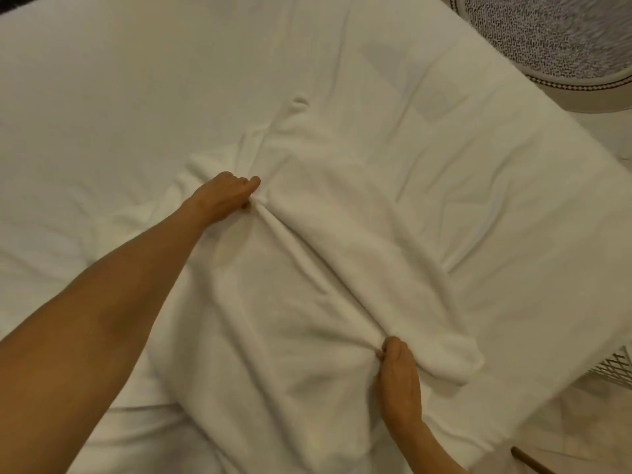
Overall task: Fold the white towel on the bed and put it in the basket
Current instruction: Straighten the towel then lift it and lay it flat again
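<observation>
The white towel (pixel 307 268) lies rumpled across the middle of the bed (pixel 119 97), with a long crease running between my two hands. My left hand (pixel 225 195) reaches far out and pinches a bunch of the towel at its far edge. My right hand (pixel 398 378) is close to me at the lower right and pinches the towel's near part, its fingers curled into the cloth. A wire mesh basket (pixel 615 366) peeks out past the bed's right edge, mostly hidden.
The bed is covered with a wrinkled white sheet. A round patterned rug (pixel 554 39) lies on the floor at the top right. A thin brown rod (pixel 530 461) shows on the pale floor at the bottom right.
</observation>
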`<state>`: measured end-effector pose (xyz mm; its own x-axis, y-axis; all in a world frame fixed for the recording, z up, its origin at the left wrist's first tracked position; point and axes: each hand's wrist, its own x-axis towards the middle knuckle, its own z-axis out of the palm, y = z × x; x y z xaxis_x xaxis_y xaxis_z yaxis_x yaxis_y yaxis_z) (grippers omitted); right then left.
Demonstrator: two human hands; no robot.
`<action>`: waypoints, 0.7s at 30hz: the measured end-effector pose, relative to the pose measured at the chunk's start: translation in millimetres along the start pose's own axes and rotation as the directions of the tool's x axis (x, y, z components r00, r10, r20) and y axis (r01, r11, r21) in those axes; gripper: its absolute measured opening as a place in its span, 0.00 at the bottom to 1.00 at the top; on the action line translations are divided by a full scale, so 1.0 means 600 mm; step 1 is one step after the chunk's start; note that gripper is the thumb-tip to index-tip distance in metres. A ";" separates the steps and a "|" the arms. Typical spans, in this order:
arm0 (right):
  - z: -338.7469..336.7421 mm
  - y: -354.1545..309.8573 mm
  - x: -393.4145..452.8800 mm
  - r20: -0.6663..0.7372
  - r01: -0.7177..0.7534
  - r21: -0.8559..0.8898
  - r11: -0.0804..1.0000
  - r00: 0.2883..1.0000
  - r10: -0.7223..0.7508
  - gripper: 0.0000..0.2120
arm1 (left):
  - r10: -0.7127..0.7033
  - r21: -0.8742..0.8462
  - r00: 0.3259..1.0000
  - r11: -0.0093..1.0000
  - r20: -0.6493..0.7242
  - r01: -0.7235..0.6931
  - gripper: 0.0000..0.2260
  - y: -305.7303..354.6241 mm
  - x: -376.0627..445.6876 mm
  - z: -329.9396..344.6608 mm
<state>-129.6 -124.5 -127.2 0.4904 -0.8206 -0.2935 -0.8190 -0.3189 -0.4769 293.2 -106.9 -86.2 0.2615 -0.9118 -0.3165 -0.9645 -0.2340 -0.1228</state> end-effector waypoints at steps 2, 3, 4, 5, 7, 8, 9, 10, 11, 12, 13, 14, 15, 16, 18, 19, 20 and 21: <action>-0.023 -0.005 -0.001 0.135 -0.032 0.111 0.993 0.991 0.017 0.10 | 0.035 0.149 0.996 0.988 0.081 -0.047 0.09 -0.007 -0.008 -0.018; -0.031 -0.006 -0.001 0.207 -0.065 0.141 0.988 0.978 0.035 0.09 | 0.030 0.196 0.992 0.979 0.126 -0.054 0.10 -0.009 -0.013 -0.026; -0.037 -0.007 -0.001 0.268 -0.061 0.118 0.991 0.963 0.027 0.10 | 0.010 0.227 0.988 0.973 0.156 -0.046 0.10 -0.010 -0.018 -0.032; -0.043 -0.008 -0.001 0.316 -0.067 0.111 0.992 0.948 0.029 0.09 | -0.013 0.236 0.985 0.971 0.170 -0.028 0.10 -0.010 -0.021 -0.038; -0.054 -0.017 0.001 0.369 -0.045 -0.018 0.999 0.928 0.048 0.05 | -0.056 0.219 0.987 0.975 0.150 0.022 0.11 -0.006 -0.026 -0.050; -0.057 -0.023 -0.002 0.368 -0.005 -0.111 0.994 0.929 0.046 0.04 | -0.078 0.203 0.988 0.978 0.130 0.050 0.11 -0.003 -0.029 -0.056; -0.061 -0.029 -0.006 0.337 0.020 -0.168 0.986 0.941 0.038 0.04 | -0.100 0.189 0.989 0.979 0.112 0.078 0.11 0.000 -0.032 -0.061; -0.064 -0.035 -0.012 0.316 0.016 -0.193 0.981 0.948 0.047 0.07 | -0.124 0.180 0.988 0.978 0.097 0.105 0.10 0.004 -0.033 -0.068; -0.067 -0.043 -0.019 0.295 0.028 -0.212 0.977 0.955 0.037 0.11 | -0.147 0.158 0.986 0.978 0.081 0.133 0.10 0.007 -0.034 -0.074; -0.067 -0.050 -0.025 0.268 0.047 -0.245 0.968 0.963 0.021 0.17 | -0.169 0.122 0.984 0.979 0.064 0.160 0.10 0.010 -0.036 -0.081; -0.065 -0.054 -0.030 0.249 0.063 -0.281 0.958 0.969 0.009 0.25 | -0.189 0.082 0.981 0.979 0.042 0.185 0.10 0.013 -0.037 -0.086; -0.068 -0.058 -0.032 0.214 0.093 -0.298 0.950 0.976 -0.029 0.34 | -0.210 0.041 0.977 0.977 0.017 0.210 0.11 0.016 -0.040 -0.091; -0.073 -0.058 -0.029 0.183 0.113 -0.288 0.951 0.981 -0.061 0.37 | -0.229 0.004 0.973 0.973 -0.010 0.229 0.13 0.017 -0.043 -0.096; -0.078 -0.059 -0.025 0.173 0.110 -0.301 0.947 0.983 -0.059 0.33 | -0.244 -0.025 0.969 0.970 -0.036 0.243 0.14 0.019 -0.046 -0.101; -0.099 -0.061 -0.016 0.157 0.048 -0.347 0.936 0.988 0.007 0.20 | -0.266 -0.056 0.961 0.963 -0.072 0.262 0.17 0.021 -0.052 -0.116; -0.116 -0.066 -0.010 0.152 0.043 -0.382 0.923 0.988 0.017 0.18 | -0.269 -0.068 0.960 0.962 -0.081 0.264 0.18 0.019 -0.055 -0.123; -0.127 -0.066 -0.002 0.154 0.037 -0.374 0.927 0.988 0.022 0.17 | -0.265 -0.078 0.960 0.963 -0.091 0.258 0.18 0.017 -0.058 -0.131; -0.136 -0.066 0.007 0.130 0.031 -0.357 0.934 0.991 0.016 0.17 | -0.252 -0.079 0.961 0.966 -0.111 0.244 0.18 0.013 -0.061 -0.140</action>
<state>-119.3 -154.1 -42.0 0.5115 -0.7568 -0.4069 -0.8555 -0.4928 -0.1590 273.1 -103.5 3.3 0.4903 -0.8550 -0.1692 -0.8713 -0.4755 -0.1216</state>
